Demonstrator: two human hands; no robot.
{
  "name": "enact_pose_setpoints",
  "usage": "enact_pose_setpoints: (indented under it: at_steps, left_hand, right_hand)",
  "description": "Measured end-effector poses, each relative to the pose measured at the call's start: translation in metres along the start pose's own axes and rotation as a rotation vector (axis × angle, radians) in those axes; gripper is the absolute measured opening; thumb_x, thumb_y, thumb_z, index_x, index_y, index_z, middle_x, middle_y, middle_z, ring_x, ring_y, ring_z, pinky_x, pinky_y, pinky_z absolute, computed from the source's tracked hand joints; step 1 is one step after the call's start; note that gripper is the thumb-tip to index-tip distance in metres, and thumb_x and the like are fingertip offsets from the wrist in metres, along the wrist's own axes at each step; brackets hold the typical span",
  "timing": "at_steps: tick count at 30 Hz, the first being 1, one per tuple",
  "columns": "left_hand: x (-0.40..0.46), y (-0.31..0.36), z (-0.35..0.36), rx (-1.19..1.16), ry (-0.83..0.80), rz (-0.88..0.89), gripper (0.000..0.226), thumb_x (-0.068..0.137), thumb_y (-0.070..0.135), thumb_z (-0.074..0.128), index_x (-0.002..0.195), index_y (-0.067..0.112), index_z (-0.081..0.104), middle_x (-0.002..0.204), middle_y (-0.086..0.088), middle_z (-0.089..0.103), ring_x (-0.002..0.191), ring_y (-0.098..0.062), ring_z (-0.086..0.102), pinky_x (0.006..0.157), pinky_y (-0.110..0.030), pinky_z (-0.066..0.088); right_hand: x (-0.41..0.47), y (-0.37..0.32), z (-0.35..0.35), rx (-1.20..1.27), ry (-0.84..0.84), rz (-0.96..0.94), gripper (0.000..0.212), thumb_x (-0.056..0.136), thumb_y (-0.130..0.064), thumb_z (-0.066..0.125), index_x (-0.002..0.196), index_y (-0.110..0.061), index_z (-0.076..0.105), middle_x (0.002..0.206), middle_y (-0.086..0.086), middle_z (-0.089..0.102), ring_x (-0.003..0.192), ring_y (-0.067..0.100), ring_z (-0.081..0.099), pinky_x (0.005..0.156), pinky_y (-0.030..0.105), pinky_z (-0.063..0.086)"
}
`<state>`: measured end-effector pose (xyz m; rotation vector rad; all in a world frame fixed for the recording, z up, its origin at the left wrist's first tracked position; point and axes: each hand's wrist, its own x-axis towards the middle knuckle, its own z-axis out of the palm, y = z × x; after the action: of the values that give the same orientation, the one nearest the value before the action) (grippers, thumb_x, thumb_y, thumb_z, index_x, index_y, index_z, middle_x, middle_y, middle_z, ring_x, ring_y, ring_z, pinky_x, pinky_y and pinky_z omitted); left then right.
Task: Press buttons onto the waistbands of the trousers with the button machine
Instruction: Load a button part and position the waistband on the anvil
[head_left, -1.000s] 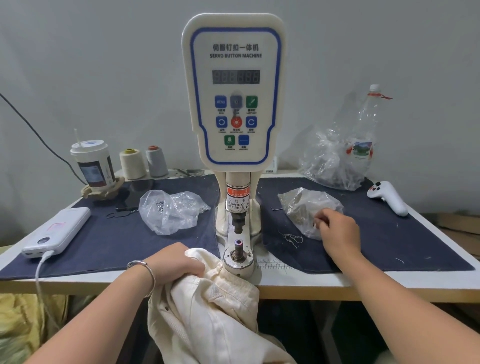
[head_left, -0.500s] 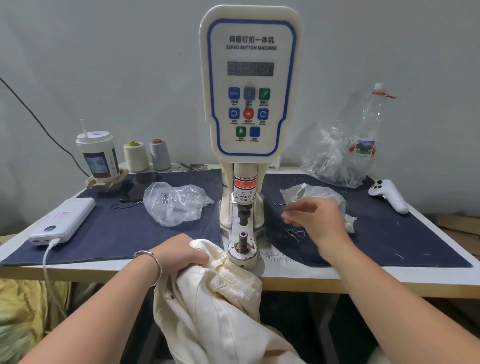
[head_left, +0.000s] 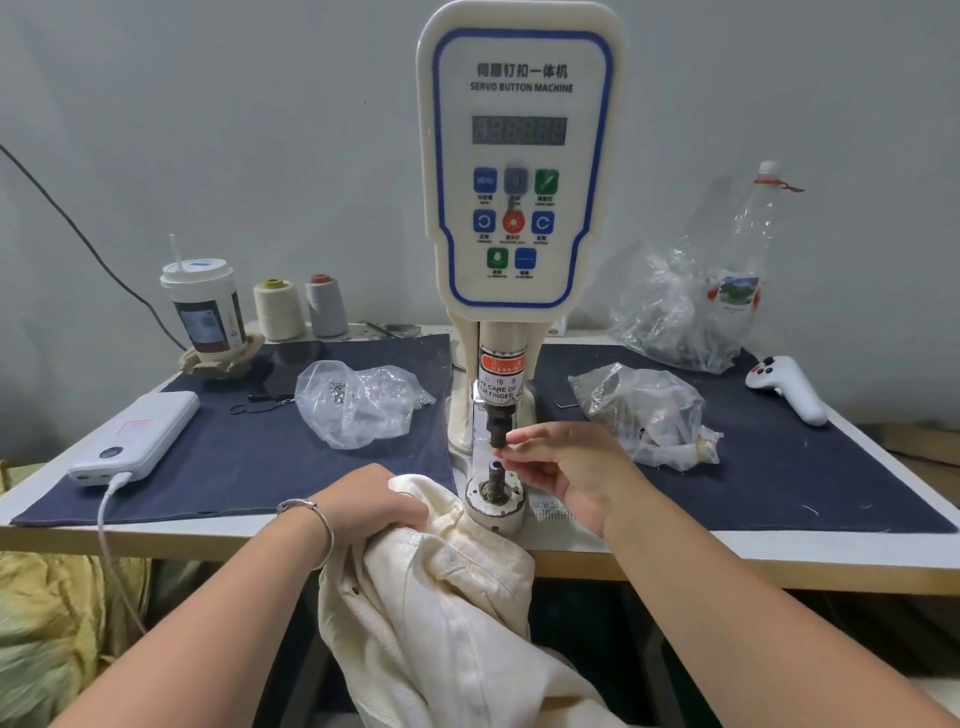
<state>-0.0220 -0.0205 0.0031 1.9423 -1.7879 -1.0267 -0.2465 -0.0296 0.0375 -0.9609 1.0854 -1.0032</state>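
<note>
The white servo button machine (head_left: 519, 171) stands mid-table, its black upper punch (head_left: 497, 428) above a round lower die (head_left: 493, 491) with a purple-tipped post. Cream trousers (head_left: 447, 592) hang over the table's front edge, bunched just left of the die. My left hand (head_left: 366, 501) grips the cream fabric at the waistband. My right hand (head_left: 566, 467) is at the die, fingertips pinched together right by the punch and post; whatever small part they hold is too small to make out. Two clear bags of button parts lie left (head_left: 358, 400) and right (head_left: 644, 410) of the machine.
Dark blue cloth (head_left: 831, 467) covers the table. A white power bank (head_left: 137, 439) with cable lies at left, a drink cup (head_left: 205, 312) and two thread cones (head_left: 301, 309) behind. A crumpled bag and plastic bottle (head_left: 737, 275) stand back right beside a white controller (head_left: 787, 387).
My right hand left the right-hand bag and moved left to the gap between punch and die, fingertips pinched. My left hand kept its grip on the trousers. The view moved closer.
</note>
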Motion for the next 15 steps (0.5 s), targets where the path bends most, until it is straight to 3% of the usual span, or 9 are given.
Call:
enact_pose_setpoints:
  at_steps: [7, 15]
  left_hand:
    - [-0.0003, 0.0013, -0.0004, -0.007, -0.008, 0.0, 0.038, 0.05, 0.036, 0.066, 0.055, 0.018, 0.033, 0.062, 0.0, 0.035, 0.061, -0.016, 0.031, 0.055, -0.03, 0.025]
    - [0.0008, -0.001, -0.0002, -0.011, -0.002, -0.004, 0.036, 0.05, 0.035, 0.066, 0.055, 0.018, 0.035, 0.062, 0.0, 0.037, 0.061, -0.016, 0.033, 0.056, -0.03, 0.027]
  right_hand:
    - [0.0014, -0.0025, 0.0008, 0.218, -0.02, 0.178, 0.012, 0.079, 0.014, 0.063, 0.085, 0.006, 0.069, 0.079, 0.02, 0.072, 0.062, 0.018, 0.069, 0.054, 0.021, 0.056]
    - [0.0013, -0.007, 0.0064, 0.184, 0.051, 0.248, 0.009, 0.08, 0.011, 0.064, 0.086, 0.005, 0.067, 0.07, 0.018, 0.071, 0.055, 0.016, 0.07, 0.042, 0.016, 0.05]
